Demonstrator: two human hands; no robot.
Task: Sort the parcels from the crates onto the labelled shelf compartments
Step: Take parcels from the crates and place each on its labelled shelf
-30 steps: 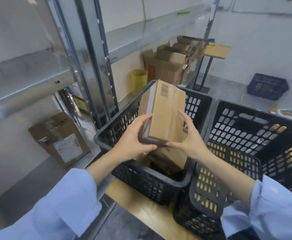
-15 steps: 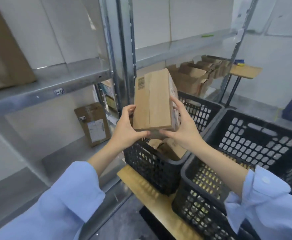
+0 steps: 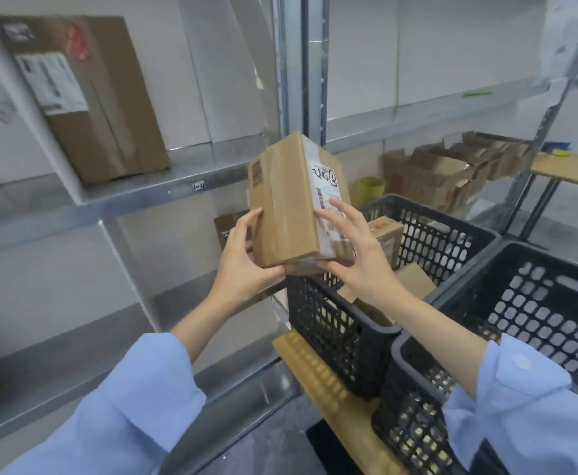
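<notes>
- Parcel (image 3: 286,207) was up in the air, upright, just above the rim of the near crate (image 3: 332,323). Not on any shelf yet.
- Left grip (image 3: 243,258) held the lower left corner, thumb along the bottom edge, fingers round the far side.
- Right grip (image 3: 356,258) had its fingers spread over the side w/ the sticker (image 3: 327,181), thumb tucked under the bottom. So both were pinching the parcel, but only down low.
- Risk 1: all the hold was at the bottom, top end free. Tip it toward the shelf too fast and imo it could've toppled out, prob back into the crate or onto the floor.
- Risk 2: right fingers covered part of the sticker. The scrawl up top was too blurry for me to read. Misread it = wrong compartment.
- Risk 3: shelf tag (image 3: 199,185) looked like 1-4 but was tiny + smeared, so easy to mix up w/ the next bay.
- Risk 4: steel post (image 3: 313,80) stood right behind the parcel. Swing left w/o clearing it and a corner could've clipped it and twisted the parcel loose.
- Risk 5: big box (image 3: 85,97) stood on that upper shelf, so shoving in too hard could've knocked it. A smaller box (image 3: 227,222) on the lower shelf sat just behind the left grip.
- The crates sat on a wooden surface (image 3: 310,363), the near one close to its edge. An elbow bump might've shifted it. Couldn't tell how stable it was tbh.
</notes>
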